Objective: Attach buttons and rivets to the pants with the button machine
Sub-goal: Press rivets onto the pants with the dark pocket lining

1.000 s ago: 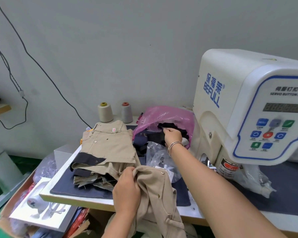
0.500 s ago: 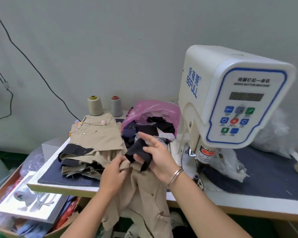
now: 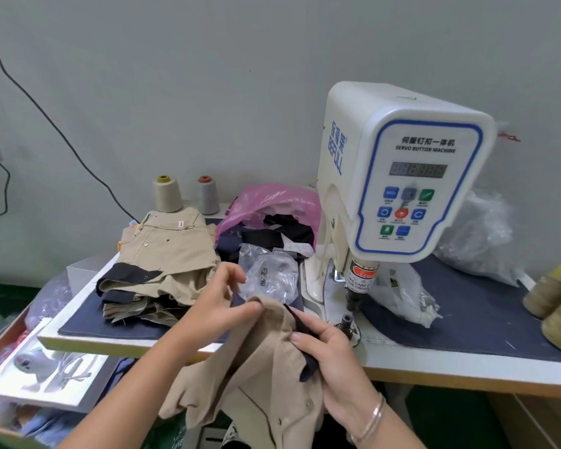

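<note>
I hold a pair of khaki pants (image 3: 263,377) over the table's front edge. My left hand (image 3: 217,306) pinches the top fold of the cloth. My right hand (image 3: 331,354) grips the pants together with a small dark fabric piece (image 3: 305,345) laid against them. Just to the right stands the white button machine (image 3: 399,176), with its punch head (image 3: 353,299) above a small die (image 3: 347,319) on the base. A clear bag of metal buttons (image 3: 269,280) lies right behind my hands.
A stack of khaki pants (image 3: 169,254) lies at the left of the table (image 3: 434,371). Behind are two thread cones (image 3: 185,196) and a pink bag (image 3: 272,202) of dark pieces. Olive thread cones (image 3: 557,299) stand at the right. A box (image 3: 39,380) sits lower left.
My right hand took a dark piece from the pink bag and brought it back to the pants. Both hands now hold the pants and the piece nearer the machine.
</note>
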`<move>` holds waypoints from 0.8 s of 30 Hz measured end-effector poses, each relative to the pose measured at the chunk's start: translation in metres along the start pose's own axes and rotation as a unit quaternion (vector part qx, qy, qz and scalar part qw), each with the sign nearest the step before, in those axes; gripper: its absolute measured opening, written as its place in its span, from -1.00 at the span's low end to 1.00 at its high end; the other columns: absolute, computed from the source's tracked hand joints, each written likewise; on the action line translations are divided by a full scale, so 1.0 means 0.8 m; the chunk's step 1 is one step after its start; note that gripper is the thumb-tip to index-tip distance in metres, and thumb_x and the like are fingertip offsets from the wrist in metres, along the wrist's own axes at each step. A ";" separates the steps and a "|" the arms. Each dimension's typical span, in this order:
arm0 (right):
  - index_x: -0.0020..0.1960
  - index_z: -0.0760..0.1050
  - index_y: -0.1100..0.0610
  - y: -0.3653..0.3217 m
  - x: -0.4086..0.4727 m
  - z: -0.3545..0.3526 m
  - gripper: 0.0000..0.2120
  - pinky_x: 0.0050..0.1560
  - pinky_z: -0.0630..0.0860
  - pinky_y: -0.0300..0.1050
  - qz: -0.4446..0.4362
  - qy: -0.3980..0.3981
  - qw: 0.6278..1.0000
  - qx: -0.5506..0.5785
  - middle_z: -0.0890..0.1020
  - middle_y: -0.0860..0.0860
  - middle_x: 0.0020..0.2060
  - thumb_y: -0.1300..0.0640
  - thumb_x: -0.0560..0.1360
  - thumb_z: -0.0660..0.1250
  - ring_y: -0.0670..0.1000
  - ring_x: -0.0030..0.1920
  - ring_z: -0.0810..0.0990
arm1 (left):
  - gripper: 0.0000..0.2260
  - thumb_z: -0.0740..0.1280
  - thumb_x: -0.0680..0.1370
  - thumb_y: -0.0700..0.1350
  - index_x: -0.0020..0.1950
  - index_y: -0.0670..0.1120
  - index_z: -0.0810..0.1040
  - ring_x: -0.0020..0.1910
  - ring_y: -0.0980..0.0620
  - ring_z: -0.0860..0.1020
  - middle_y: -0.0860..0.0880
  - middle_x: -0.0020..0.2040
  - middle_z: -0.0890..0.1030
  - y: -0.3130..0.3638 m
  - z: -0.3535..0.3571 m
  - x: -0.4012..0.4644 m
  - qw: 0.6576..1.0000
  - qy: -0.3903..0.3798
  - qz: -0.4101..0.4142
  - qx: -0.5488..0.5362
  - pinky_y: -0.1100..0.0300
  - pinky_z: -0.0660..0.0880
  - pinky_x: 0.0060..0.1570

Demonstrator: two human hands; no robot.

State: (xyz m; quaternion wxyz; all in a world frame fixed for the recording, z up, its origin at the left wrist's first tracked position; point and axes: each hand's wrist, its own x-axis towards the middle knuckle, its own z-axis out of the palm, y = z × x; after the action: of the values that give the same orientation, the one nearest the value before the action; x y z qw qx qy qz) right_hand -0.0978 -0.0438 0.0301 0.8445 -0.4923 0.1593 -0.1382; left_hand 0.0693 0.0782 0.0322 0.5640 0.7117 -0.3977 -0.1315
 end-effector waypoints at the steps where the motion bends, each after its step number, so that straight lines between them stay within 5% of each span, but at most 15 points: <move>1: 0.01 0.68 0.12 0.001 -0.007 -0.006 -0.62 -0.14 0.57 -0.25 -0.002 0.010 1.000 0.016 0.68 0.15 0.01 0.48 0.48 0.21 0.02 -0.04 0.68 | -0.71 0.45 0.30 0.17 -0.14 0.09 0.43 -0.32 0.15 0.35 0.10 -0.25 0.42 0.003 -0.006 -0.004 0.999 -0.016 -0.008 -0.048 0.34 0.33 -0.28; 4: 0.07 0.65 0.10 0.001 -0.017 -0.017 -0.63 -0.21 0.58 -0.24 -0.022 0.051 0.998 0.012 0.68 0.14 0.01 0.46 0.48 0.23 0.02 -0.06 0.68 | -0.63 0.39 0.41 0.28 -0.21 -0.03 0.60 -0.38 0.08 0.48 -0.01 -0.34 0.56 0.018 -0.016 -0.025 0.968 -0.187 -0.088 -0.143 0.30 0.41 -0.37; 7: 0.10 0.63 0.07 0.000 -0.020 -0.018 -0.62 -0.12 0.59 -0.23 -0.037 0.063 0.997 -0.011 0.68 0.10 0.03 0.45 0.48 0.24 0.04 0.01 0.67 | -0.77 0.30 0.56 0.09 0.05 -0.02 0.62 -0.09 0.10 0.65 -0.01 -0.05 0.70 0.021 0.003 -0.043 0.946 -0.278 -0.162 -0.023 0.25 0.57 -0.14; 11: 0.04 0.67 0.00 -0.002 -0.022 -0.010 -0.59 -0.09 0.60 -0.19 -0.043 0.064 0.997 -0.017 0.68 0.09 0.04 0.44 0.50 0.24 0.07 0.06 0.65 | -0.73 0.34 0.53 0.07 0.18 0.04 0.57 0.15 0.17 0.57 0.12 0.12 0.65 0.032 0.042 -0.051 0.955 -0.254 -0.151 -0.018 0.20 0.46 0.19; 14: 0.05 0.66 -0.07 -0.008 -0.023 -0.014 -0.59 -0.13 0.60 -0.18 -0.043 0.075 0.996 -0.026 0.67 0.06 0.06 0.40 0.50 0.26 0.07 0.07 0.65 | -0.66 0.39 0.42 0.17 -0.15 -0.10 0.50 -0.16 0.04 0.48 0.00 -0.18 0.53 0.040 0.052 -0.047 0.962 -0.225 -0.147 -0.049 0.06 0.38 -0.08; 19: 0.04 0.66 -0.12 -0.014 -0.025 -0.033 -0.63 0.00 0.59 -0.16 -0.079 0.134 0.987 -0.031 0.67 -0.02 0.08 0.33 0.47 0.33 -0.02 0.09 0.64 | -0.62 0.44 0.38 -0.04 0.16 -0.14 0.61 0.01 -0.12 0.63 -0.19 0.11 0.64 0.044 0.035 -0.041 0.916 -0.168 -0.203 -0.302 0.12 0.55 -0.07; 24: 0.05 0.66 -0.11 -0.021 -0.031 -0.035 -0.68 0.20 0.53 -0.07 -0.106 0.155 0.982 -0.025 0.67 0.02 0.08 0.10 0.31 0.42 0.02 0.12 0.62 | -0.69 0.41 0.39 -0.15 0.10 -0.21 0.58 -0.12 -0.10 0.59 -0.22 -0.01 0.57 0.046 0.014 -0.030 0.877 -0.100 -0.301 -0.360 0.09 0.52 -0.13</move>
State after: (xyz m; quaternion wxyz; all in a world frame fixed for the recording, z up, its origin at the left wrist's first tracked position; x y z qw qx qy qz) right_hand -0.1327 -0.0641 0.0356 0.7778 -0.4997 0.2383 -0.2976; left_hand 0.0317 0.0859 0.0557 0.6720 0.5276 -0.1432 -0.4995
